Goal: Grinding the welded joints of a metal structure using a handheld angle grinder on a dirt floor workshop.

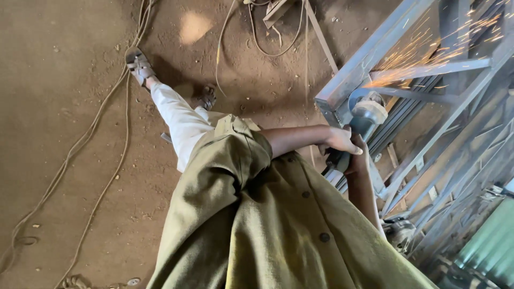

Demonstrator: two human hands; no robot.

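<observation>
An angle grinder (363, 120) is gripped in both hands at the corner of a grey steel frame (350, 69). The left hand (340, 140) is wrapped over the body; the right hand (357, 159) is closed on the rear handle beneath it. Sparks (428, 48) are thrown away across the frame, over its bars. The disc is best held at a shallow angle with light, even pressure, it is judged. Cables (96, 128) trail over the dirt floor (64, 64), well clear of the sandalled foot (138, 65).
</observation>
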